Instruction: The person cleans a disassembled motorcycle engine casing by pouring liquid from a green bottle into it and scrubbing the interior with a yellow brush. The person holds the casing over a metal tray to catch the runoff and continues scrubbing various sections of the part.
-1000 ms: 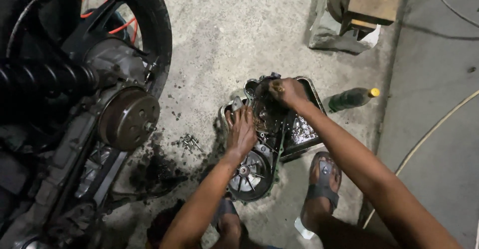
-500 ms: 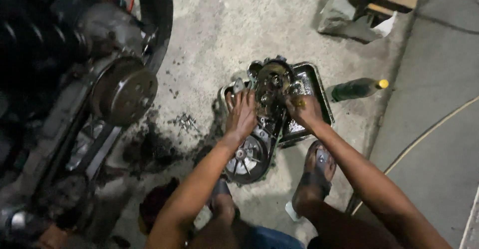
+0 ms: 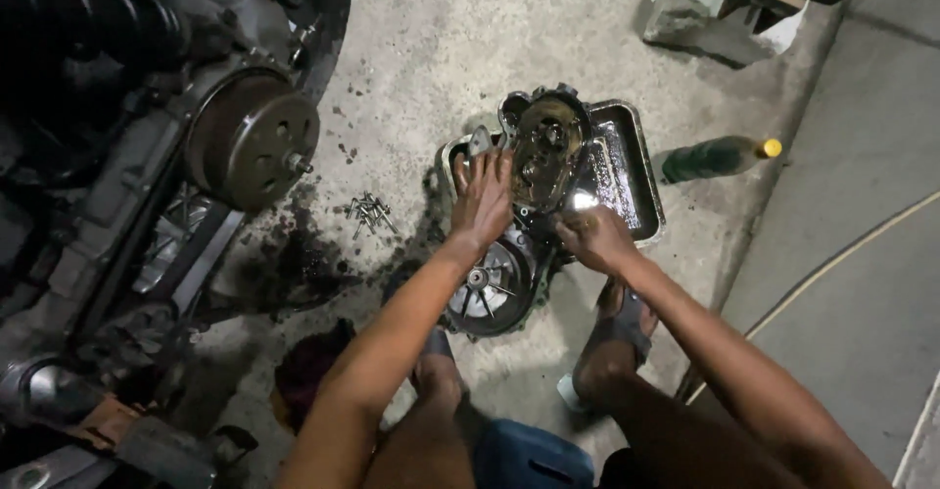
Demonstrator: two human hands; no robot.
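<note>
Off the engine already and propped over the oily black metal drain tray beyond the hands: greasy grey engine cover, left hand spread flat on it, right hand curled at its lower edge, grip unclear, loose bolts left of them on the floor, cleaning apparently unfinished.

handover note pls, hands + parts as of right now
Left hand: flat, fingers spread, pressing on the greasy grey metal engine cover.
Right hand: at the cover's lower right edge; grip unclear.
The cover lies across the oily rectangular metal tray on the concrete floor; its round finned end is nearest the feet.
Done: cover is off the scooter engine, and a small pile of loose bolts sits left of it.
Left: cover still oily. Green bottle with yellow cap lies beside the tray.
</note>
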